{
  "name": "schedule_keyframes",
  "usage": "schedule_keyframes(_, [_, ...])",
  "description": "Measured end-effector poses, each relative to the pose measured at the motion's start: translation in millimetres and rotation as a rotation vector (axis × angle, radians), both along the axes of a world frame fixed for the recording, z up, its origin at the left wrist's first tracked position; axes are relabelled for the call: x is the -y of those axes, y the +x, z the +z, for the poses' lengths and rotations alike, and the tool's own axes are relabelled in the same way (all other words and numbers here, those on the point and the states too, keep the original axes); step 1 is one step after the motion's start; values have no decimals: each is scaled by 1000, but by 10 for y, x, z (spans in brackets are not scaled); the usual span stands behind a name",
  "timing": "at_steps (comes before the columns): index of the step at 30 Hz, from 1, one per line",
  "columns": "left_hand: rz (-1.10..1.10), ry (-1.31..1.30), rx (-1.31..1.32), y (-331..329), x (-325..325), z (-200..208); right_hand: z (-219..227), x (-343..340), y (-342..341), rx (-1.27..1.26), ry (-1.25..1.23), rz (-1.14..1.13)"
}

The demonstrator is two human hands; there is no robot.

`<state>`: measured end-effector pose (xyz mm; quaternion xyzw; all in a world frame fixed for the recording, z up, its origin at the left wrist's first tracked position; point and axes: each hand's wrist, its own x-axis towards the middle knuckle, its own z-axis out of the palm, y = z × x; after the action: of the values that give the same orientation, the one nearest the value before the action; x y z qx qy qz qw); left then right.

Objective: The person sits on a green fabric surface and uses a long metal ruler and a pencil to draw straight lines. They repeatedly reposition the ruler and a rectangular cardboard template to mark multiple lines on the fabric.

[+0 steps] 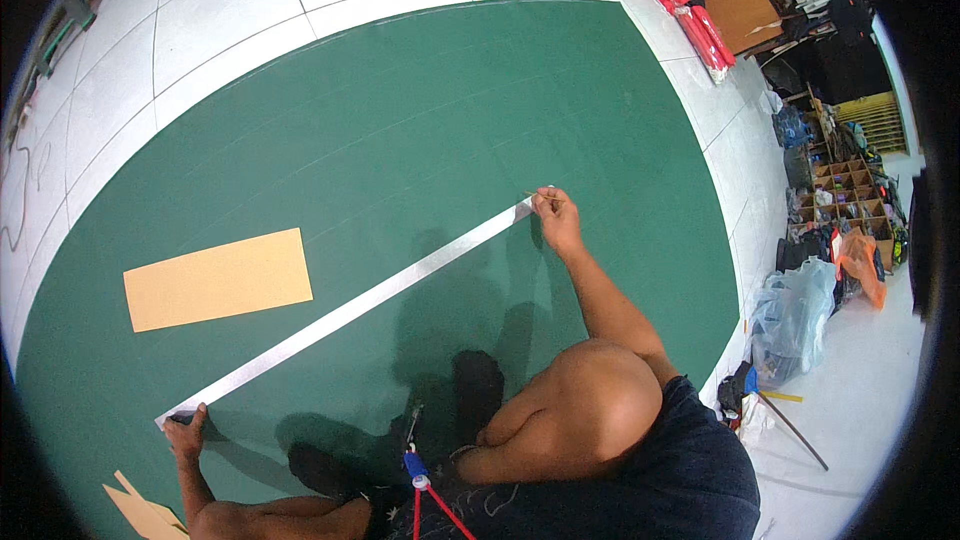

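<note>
A long silver metal ruler [375, 306] lies slantwise across a large dark green sheet [400, 120] spread on the floor. At its near left end my left hand [186, 434] grips the tip, the thumb on the ruler and the other fingers partly hidden. My right hand [556, 220] is at the far right end, fingers pinched around a thin brownish stick-like tool [545, 198]; its exact kind is too small to tell. Faint pale lines run across the sheet. A tan rectangular piece [220, 280] lies flat on it, left of the ruler.
More tan pieces [145, 512] lie at the lower left. My bent knee [600, 390] is over the sheet. White floor tiles [220, 30] surround it. At the right stand plastic bags [795, 320] and a compartment shelf [850, 190]; a red package [690, 25] lies at the far right.
</note>
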<state>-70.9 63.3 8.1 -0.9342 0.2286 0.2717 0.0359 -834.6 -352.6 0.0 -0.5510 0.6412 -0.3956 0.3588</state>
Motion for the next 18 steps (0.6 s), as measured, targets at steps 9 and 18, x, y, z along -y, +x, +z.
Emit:
schedule_keyframes(9, [50, 116, 1, -218, 177, 333, 78, -70, 155, -268, 1, 6])
schedule_keyframes(18, [11, 45, 13, -99, 1, 252, 273, -91, 390, -486, -1, 34])
